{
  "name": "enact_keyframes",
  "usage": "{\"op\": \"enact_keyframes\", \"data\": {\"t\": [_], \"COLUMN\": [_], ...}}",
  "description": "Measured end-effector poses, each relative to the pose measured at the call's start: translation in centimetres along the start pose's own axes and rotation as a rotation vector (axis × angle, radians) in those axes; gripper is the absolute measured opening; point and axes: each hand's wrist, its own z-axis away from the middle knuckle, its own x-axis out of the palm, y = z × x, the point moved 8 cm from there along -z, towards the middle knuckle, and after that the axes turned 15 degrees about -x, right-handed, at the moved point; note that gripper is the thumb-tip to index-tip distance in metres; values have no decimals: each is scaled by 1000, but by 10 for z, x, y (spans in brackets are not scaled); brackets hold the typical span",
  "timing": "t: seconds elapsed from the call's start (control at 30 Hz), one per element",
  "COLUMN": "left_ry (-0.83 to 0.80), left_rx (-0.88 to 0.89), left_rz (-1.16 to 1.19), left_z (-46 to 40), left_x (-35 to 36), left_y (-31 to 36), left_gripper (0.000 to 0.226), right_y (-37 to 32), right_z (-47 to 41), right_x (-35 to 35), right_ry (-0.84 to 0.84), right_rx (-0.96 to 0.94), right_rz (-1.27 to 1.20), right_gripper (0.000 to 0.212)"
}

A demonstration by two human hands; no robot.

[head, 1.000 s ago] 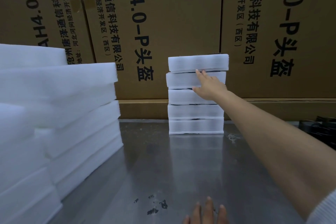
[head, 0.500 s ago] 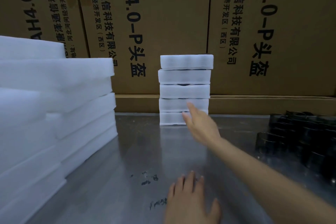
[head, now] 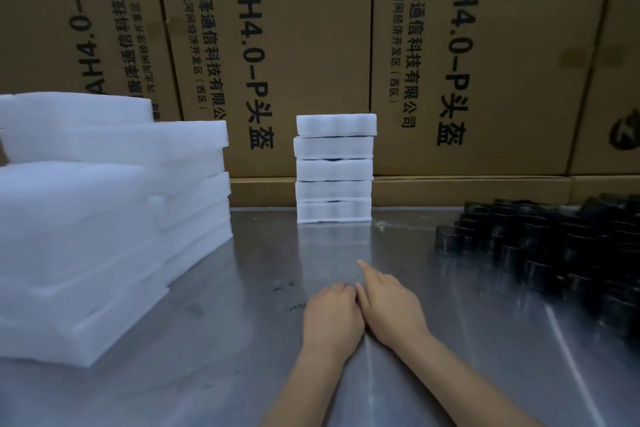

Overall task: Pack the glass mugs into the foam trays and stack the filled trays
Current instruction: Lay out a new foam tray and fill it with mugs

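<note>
Foam trays (head: 104, 218) are sitting in a big loose pile on the left of the worktop (head: 242, 340), the largest thing in play, and I'm judging that one of these is what needs fetching next. Over at the far edge, against the cardboard boxes (head: 304, 45), the stack of filled trays (head: 334, 168) is standing five high, the top tray sitting a touch off to the right, so squaring each new tray before letting go looks wise. On the right, the dark glass mugs (head: 554, 253) are crowding together in rows, close enough that lifting one straight up should be avoiding knocks against its neighbours. Down in front, both hands are resting side by side on the bare metal: the left hand (head: 330, 317) is lying with fingers loosely curled and holding nothing, while the right hand (head: 389, 307) is lying flat, forefinger pointing forward, also empty. Pulling a fresh tray into that open space between pile and mugs seems the tidy way to be starting.
</note>
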Motion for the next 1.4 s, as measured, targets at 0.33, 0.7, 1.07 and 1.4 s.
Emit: {"op": "enact_keyframes", "data": {"t": [0.33,0.7,1.07,1.4], "left_ry": [-81,346,282,368], "left_rx": [332,-156,-627,-531], "left_rz": [-90,-838,-950,-807], "left_z": [98,-41,-29,-19], "left_x": [-37,-233,-252,-272], "left_y": [6,-122,-209,-178], "left_gripper": [37,46,69,42], "right_y": [-30,-36,-33,-36], "right_z": [93,106,105,107], "right_x": [-11,-18,-20,-24], "right_ry": [-108,-104,-81,-76], "right_rx": [-105,-109,-111,-109], "right_rz": [-67,-88,-116,-138], "right_gripper": [43,43,42,42]}}
